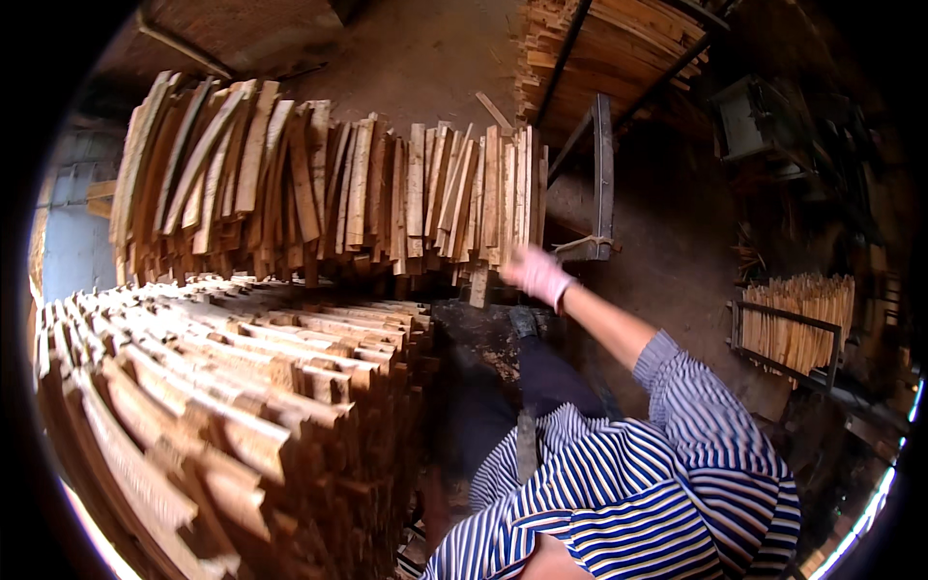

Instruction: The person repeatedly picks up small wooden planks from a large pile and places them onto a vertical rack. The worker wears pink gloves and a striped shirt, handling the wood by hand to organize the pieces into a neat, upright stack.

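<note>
My right hand (537, 276), in a pale pink glove, reaches out to the near ends of a long row of wooden strips (360, 184). Its fingers are at the right end of that row, smeared by motion, so I cannot make out whether they grip a strip. One strip end (478, 288) juts out lower than its neighbours just left of the glove. The strips lie side by side in a thick layer, some crossing at a slant. Nowhere in the picture does my left hand show.
A large stack of wooden strips (232, 377) rises close on my left. Right of the row stands a dark metal frame (603, 179) with a cord tied at its near end. More strips sit in racks at the far right (795, 324) and at the top (619, 48).
</note>
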